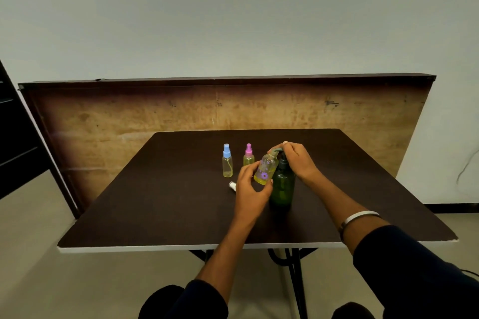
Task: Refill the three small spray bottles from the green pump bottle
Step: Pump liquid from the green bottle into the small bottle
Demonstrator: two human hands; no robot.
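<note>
Left hand point(250, 190) has its fingers wrapped around the flowered spray bottle point(265, 169), tilting its open neck right under the nozzle so the liquid should land inside. Right hand point(295, 160) fingers curl over the green pump bottle point(282, 189) head, set to press. Loose cap point(232, 185) lies just left of the left fingers; blue-capped bottle point(227, 162) and pink-capped bottle point(248, 156) stand beyond them.

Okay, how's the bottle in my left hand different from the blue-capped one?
The flower-print bottle is uncapped, tilted and held off the table by the left hand; the blue-capped spray bottle is capped, upright and standing free. The flower-print one looks wider. Both are clear and hold yellowish liquid.
</note>
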